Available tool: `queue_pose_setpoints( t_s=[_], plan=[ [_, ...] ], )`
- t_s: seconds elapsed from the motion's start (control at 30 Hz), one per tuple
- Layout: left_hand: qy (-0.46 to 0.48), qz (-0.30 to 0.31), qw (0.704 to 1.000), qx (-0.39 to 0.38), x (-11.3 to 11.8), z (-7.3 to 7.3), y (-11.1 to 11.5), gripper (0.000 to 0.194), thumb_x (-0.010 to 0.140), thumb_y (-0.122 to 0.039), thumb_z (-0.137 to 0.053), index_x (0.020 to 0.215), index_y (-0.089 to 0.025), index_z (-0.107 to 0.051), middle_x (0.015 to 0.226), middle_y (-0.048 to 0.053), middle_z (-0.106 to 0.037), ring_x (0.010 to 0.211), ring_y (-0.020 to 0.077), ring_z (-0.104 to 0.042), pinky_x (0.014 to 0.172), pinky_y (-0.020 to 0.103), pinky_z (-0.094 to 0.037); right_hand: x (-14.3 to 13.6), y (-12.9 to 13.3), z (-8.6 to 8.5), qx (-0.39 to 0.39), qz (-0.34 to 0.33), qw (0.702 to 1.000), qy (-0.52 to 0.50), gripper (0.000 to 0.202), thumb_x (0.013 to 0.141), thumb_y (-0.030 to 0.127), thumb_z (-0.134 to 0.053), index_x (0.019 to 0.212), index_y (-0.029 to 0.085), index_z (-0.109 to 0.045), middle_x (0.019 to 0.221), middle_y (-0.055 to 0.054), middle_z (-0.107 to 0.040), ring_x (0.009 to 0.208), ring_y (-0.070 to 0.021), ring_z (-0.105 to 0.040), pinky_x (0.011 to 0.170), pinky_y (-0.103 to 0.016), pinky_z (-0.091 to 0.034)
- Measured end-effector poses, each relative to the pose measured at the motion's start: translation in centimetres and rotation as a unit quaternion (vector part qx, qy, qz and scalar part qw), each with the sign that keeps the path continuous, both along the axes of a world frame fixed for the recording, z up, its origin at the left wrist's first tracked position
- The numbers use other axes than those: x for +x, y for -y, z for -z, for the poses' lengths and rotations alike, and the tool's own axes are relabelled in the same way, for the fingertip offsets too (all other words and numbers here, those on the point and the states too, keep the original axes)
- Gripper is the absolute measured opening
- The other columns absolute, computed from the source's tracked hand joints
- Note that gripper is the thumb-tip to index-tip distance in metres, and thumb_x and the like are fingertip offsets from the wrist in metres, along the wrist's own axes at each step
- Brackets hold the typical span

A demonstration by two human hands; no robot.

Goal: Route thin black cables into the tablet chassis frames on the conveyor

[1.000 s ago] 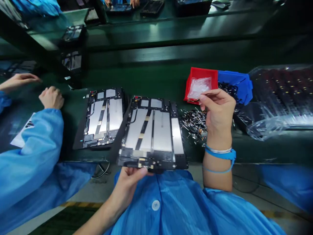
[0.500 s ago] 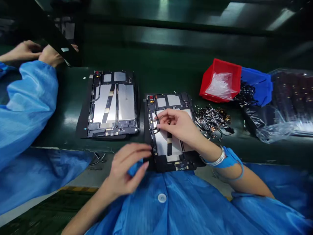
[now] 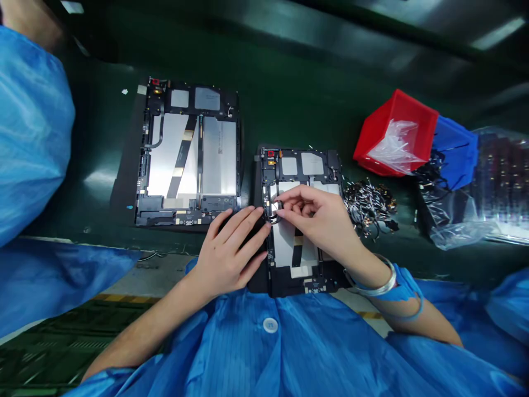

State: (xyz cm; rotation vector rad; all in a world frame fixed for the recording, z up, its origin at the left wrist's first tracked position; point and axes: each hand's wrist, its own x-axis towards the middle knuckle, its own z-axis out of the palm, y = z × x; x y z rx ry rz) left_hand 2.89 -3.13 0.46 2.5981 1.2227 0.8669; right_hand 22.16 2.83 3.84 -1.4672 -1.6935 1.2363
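In front of me lies an opened tablet (image 3: 285, 237), its silver battery and circuit boards exposed. My right hand (image 3: 322, 218) is over its left half, thumb and forefinger pinching a short black cable (image 3: 274, 220) that curves at the board along the left edge. Part of that cable is hidden by the fingertips. My left hand (image 3: 233, 248) rests flat with its fingers spread, fingertips at the tablet's left edge and nothing held. Farther left is a second opened tablet (image 3: 223, 160), a black cable curving down its left side.
Right of the near tablet is a loose pile of small cables (image 3: 367, 204). Behind it stand a red bin (image 3: 372, 132) with clear plastic bags and a blue bin (image 3: 465, 160) with black cables. Plastic-wrapped trays (image 3: 504, 182) are far right. A co-worker's blue sleeve (image 3: 33, 127) reaches in at left.
My left hand has moved up and right, flattening its fingers against the near tablet's edge. My right hand keeps its pinch on the cable. The view has shifted, and the co-worker's hands have mostly left it.
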Motion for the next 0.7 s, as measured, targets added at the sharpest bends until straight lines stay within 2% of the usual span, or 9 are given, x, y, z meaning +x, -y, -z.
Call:
queue_pose_setpoints(
  t_s=[0.1, 0.27, 0.43, 0.6, 0.7],
  plan=[
    [0.011, -0.005, 1.000, 0.000, 0.0, 0.3, -0.1, 0.036, 0.088, -0.022, -0.054, 0.123, -0.016, -0.061, 0.128, 0.015, -0.064, 0.121, 0.0284, -0.058, 0.104, 0.044, -0.037, 0.2, -0.5, -0.4, 0.022, -0.006, 0.999, 0.035, 0.004, 0.078, 0.020, -0.067, 0.079, 0.018, -0.069, 0.064, 0.003, -0.063, 0.053, -0.0074, -0.049, 0.049, -0.022, -0.036],
    [0.013, -0.005, 1.000, 0.016, -0.1, 0.6, -0.1, 0.038, 0.087, -0.019, -0.054, 0.124, -0.017, -0.060, 0.126, 0.014, -0.065, 0.118, 0.0280, -0.060, 0.102, 0.043, -0.039, 1.0, -2.1, -1.0, 0.054, -0.048, 0.994, 0.081, 0.008, 0.079, 0.025, -0.070, 0.075, 0.018, -0.071, 0.059, 0.003, -0.060, 0.054, -0.0081, -0.048, 0.053, -0.024, -0.037],
    [-0.019, -0.017, 0.999, 0.024, 0.1, 0.2, -0.4, 0.029, 0.087, -0.018, -0.055, 0.114, -0.018, -0.064, 0.120, 0.013, -0.068, 0.111, 0.0274, -0.064, 0.099, 0.044, -0.039, 1.4, -3.5, -1.2, 0.050, -0.101, 0.989, 0.100, 0.008, 0.077, 0.024, -0.071, 0.072, 0.018, -0.072, 0.058, 0.003, -0.061, 0.054, -0.0080, -0.048, 0.053, -0.024, -0.036],
    [-0.036, -0.015, 0.999, 0.025, 0.6, -0.4, -0.7, 0.020, 0.088, -0.024, -0.055, 0.103, -0.015, -0.065, 0.118, 0.016, -0.068, 0.110, 0.0285, -0.063, 0.100, 0.044, -0.039, 1.4, -4.5, -1.2, 0.037, -0.128, 0.986, 0.100, 0.008, 0.076, 0.024, -0.071, 0.070, 0.019, -0.073, 0.059, 0.003, -0.062, 0.053, -0.0080, -0.048, 0.051, -0.024, -0.036],
    [-0.034, -0.004, 0.999, 0.029, 0.8, -0.4, -0.9, 0.029, 0.090, -0.030, -0.052, 0.111, -0.014, -0.063, 0.125, 0.019, -0.064, 0.118, 0.0298, -0.059, 0.100, 0.045, -0.039, 1.4, -4.7, -1.2, 0.031, -0.135, 0.985, 0.103, 0.009, 0.077, 0.023, -0.070, 0.070, 0.018, -0.072, 0.057, 0.003, -0.059, 0.052, -0.0078, -0.047, 0.051, -0.024, -0.035]
  ],
)
